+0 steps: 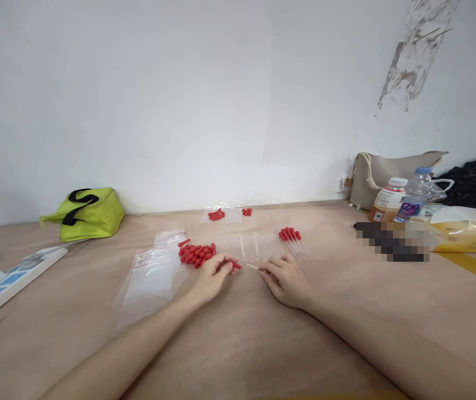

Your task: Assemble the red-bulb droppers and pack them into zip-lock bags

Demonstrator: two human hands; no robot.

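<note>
Two bare hands are at work over the middle of a table [238, 344] with a brown covering. The left hand [213, 278] has its thumb and fingers drawn together on a red dropper bulb [236, 265], which protrudes to the right from the fingertips. The right hand [286, 280] has its fingers curled and nearly closed, pinching a slender clear dropper tube [253, 267] that points left toward the bulb. Bulb and tube are near each other but apart.

Just beyond the hands lies a row of loose clear tubes [250, 247], set side by side. At its left end sits a pile of red bulbs [197, 254], with a single bulb [184, 243] at its far left edge. At the right end, several bulb-topped droppers [292, 240] lie with their red ends on the far side. Clear plastic bags [150, 278] lie flat left of the pile. Farther back, near the wall [204, 111], a clear packet [233, 215] lies with more red bulbs and tubes.

At far left stands a lime-green bag [92, 214] with black handles; nearer, at the left edge, a white power strip [13, 283]. At far right are a beige bag [371, 178], two bottles and a yellow tissue pack [467, 236]. The wall surface is damaged at upper right
</note>
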